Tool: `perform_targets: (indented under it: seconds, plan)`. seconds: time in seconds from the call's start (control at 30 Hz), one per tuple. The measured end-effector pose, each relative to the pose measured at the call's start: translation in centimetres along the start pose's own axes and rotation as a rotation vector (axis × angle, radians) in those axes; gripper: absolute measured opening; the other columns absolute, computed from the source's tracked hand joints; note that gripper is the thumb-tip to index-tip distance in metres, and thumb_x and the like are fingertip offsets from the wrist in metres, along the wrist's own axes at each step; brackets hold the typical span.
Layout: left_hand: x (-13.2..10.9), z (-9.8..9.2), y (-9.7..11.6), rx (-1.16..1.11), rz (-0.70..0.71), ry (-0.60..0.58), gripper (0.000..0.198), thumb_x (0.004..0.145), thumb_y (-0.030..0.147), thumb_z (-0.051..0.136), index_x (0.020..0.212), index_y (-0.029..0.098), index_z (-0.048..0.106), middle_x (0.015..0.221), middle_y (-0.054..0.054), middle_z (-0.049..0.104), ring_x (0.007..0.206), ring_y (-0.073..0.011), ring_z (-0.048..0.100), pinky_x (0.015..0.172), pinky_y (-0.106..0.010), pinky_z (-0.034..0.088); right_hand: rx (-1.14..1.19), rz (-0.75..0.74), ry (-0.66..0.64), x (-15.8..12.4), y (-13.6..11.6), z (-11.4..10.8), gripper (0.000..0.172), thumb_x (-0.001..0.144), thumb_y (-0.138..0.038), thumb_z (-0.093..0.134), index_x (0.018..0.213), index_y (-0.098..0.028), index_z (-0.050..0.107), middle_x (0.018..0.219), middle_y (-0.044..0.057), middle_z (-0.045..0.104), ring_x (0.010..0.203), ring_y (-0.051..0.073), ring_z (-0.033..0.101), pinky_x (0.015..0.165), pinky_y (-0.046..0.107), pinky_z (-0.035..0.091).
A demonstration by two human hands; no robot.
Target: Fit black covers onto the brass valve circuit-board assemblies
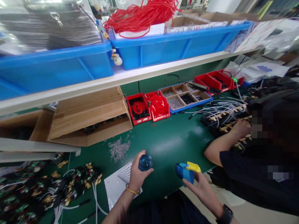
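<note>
My left hand (137, 172) is closed around a round, translucent dark-blue container (145, 162), seen from above over the green table. To the right, my right hand (197, 183) grips a blue lid-like piece with a yellow tab (190, 169). The two blue things are apart. Under my left wrist lies a white sheet (113, 189) with rows of small dots and tweezers (123, 179) on it. A heap of small metal pins (119, 150) lies just beyond the sheet.
Red bins (139, 119) and a blue divided tray (177, 109) with small parts line the back. A cardboard box (93, 116) stands left of them. Wired assemblies (77, 183) cover the left side. At right, a co-worker's arm (217, 152) reaches over cables (224, 109).
</note>
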State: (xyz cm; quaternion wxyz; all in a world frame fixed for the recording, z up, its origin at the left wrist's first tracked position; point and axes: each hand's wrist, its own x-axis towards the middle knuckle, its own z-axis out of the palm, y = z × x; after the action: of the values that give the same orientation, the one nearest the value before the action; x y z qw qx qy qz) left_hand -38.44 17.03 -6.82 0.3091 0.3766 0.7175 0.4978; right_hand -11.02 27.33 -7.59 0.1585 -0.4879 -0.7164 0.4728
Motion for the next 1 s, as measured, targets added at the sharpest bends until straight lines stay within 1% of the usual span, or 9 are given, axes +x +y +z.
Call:
perform_targets:
  seconds: [0.17, 0.37, 0.47, 0.57, 0.63, 0.7, 0.77, 0.87, 1.0]
  plan:
    - [-0.2, -0.1, -0.2, 0.012, 0.021, -0.004, 0.063, 0.064, 0.029, 0.076, 0.118, 0.020, 0.046, 0.127, -0.012, 0.050, 0.120, -0.0275, 0.046, 0.104, -0.047, 0.034, -0.110, -0.082, 0.067, -0.4, -0.6, 0.0, 0.057, 0.076, -0.048, 0.061, 0.120, -0.017, 0.042, 0.122, 0.015, 0.052, 0.114, 0.032, 0.048, 0.097, 0.051, 0.038]
    - [-0.1, 0.4, -0.5, 0.030, 0.039, -0.004, 0.062, 0.064, 0.033, 0.076, 0.118, 0.018, 0.048, 0.125, -0.013, 0.052, 0.119, -0.0283, 0.047, 0.103, -0.048, 0.034, -0.119, -0.128, 0.030, -0.3, -1.4, -0.2, 0.058, 0.077, -0.049, 0.060, 0.120, -0.016, 0.041, 0.123, 0.016, 0.050, 0.114, 0.032, 0.047, 0.097, 0.052, 0.037]
    - [-0.7, 0.3, 0.2, -0.007, 0.039, 0.020, 0.086, 0.060, 0.041, 0.077, 0.132, 0.020, 0.035, 0.135, -0.016, 0.042, 0.125, -0.0307, 0.040, 0.105, -0.050, 0.030, -0.099, -0.133, 0.008, -0.4, -2.0, -0.4, 0.056, 0.077, -0.049, 0.059, 0.119, -0.017, 0.042, 0.122, 0.016, 0.051, 0.114, 0.032, 0.048, 0.097, 0.052, 0.037]
    - [-2.7, -0.7, 2.4, -0.030, 0.096, 0.197, 0.111, 0.057, 0.052, 0.076, 0.142, 0.023, 0.011, 0.149, -0.016, 0.017, 0.134, -0.0332, 0.025, 0.109, -0.052, 0.022, -0.096, -0.163, -0.031, -0.5, -3.3, -1.1, 0.055, 0.077, -0.046, 0.059, 0.120, -0.017, 0.040, 0.123, 0.015, 0.050, 0.114, 0.031, 0.047, 0.098, 0.052, 0.036]
    - [-4.9, -1.6, 4.3, -0.046, 0.138, 0.339, 0.093, 0.069, 0.052, 0.067, 0.141, 0.022, 0.016, 0.147, -0.015, 0.021, 0.132, -0.0316, 0.028, 0.109, -0.050, 0.023, -0.100, -0.211, -0.080, -0.5, -4.9, -1.7, 0.054, 0.077, -0.042, 0.059, 0.121, -0.017, 0.039, 0.123, 0.014, 0.049, 0.114, 0.030, 0.046, 0.098, 0.050, 0.035]
    - [-7.1, -2.0, 5.8, -0.100, 0.094, 0.361, 0.063, 0.081, 0.045, 0.056, 0.134, 0.020, 0.033, 0.133, -0.015, 0.043, 0.121, -0.0278, 0.044, 0.104, -0.046, 0.031, -0.078, -0.280, -0.156, -0.6, -7.2, -2.0, 0.053, 0.077, -0.036, 0.060, 0.122, -0.017, 0.039, 0.122, 0.013, 0.048, 0.114, 0.028, 0.046, 0.098, 0.047, 0.036]
    - [-9.0, -1.7, 6.6, -0.232, -0.048, 0.238, 0.050, 0.084, 0.044, 0.052, 0.126, 0.018, 0.044, 0.114, -0.013, 0.058, 0.109, -0.0257, 0.054, 0.099, -0.043, 0.037, -0.030, -0.381, -0.236, -0.8, -10.0, -1.9, 0.053, 0.076, -0.031, 0.062, 0.122, -0.018, 0.039, 0.123, 0.012, 0.045, 0.116, 0.027, 0.044, 0.099, 0.043, 0.036]
    - [-10.8, 0.1, 7.0, -0.593, -0.204, 0.041, 0.069, 0.074, 0.059, 0.058, 0.128, 0.018, 0.044, 0.121, -0.013, 0.056, 0.116, -0.0292, 0.049, 0.100, -0.042, 0.038, 0.078, -0.524, -0.353, -1.3, -14.0, -0.8, 0.058, 0.070, -0.024, 0.068, 0.121, -0.019, 0.040, 0.122, 0.010, 0.044, 0.115, 0.025, 0.042, 0.098, 0.038, 0.037]
    - [-12.3, 2.9, 7.2, -1.026, -0.232, 0.116, 0.081, 0.064, 0.066, 0.063, 0.129, 0.022, 0.044, 0.126, -0.011, 0.053, 0.118, -0.0306, 0.048, 0.099, -0.040, 0.041, 0.111, -0.624, -0.481, -2.2, -17.1, 1.3, 0.060, 0.061, -0.016, 0.073, 0.114, -0.022, 0.047, 0.110, 0.005, 0.051, 0.106, 0.023, 0.046, 0.094, 0.036, 0.039]
